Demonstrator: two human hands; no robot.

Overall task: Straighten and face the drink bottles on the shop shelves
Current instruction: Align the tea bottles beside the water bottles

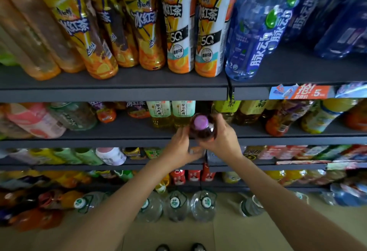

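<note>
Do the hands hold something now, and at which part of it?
Yes. Both the left hand and the right hand hold one dark plastic bottle with a purple cap, by its upper body just below the cap.

The dark bottle [203, 129] has a purple cap [201, 122] and dark liquid inside; it stands at the front edge of the second shelf [119, 131], just before two pale green tea bottles [171, 112]; both hands grip it.

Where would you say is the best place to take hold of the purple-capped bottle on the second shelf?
Grip the purple-capped bottle around its dark body just under the shoulder, coming from the open shelf front, as the left hand and right hand do; the shelf above probably blocks a grip from above.
</note>
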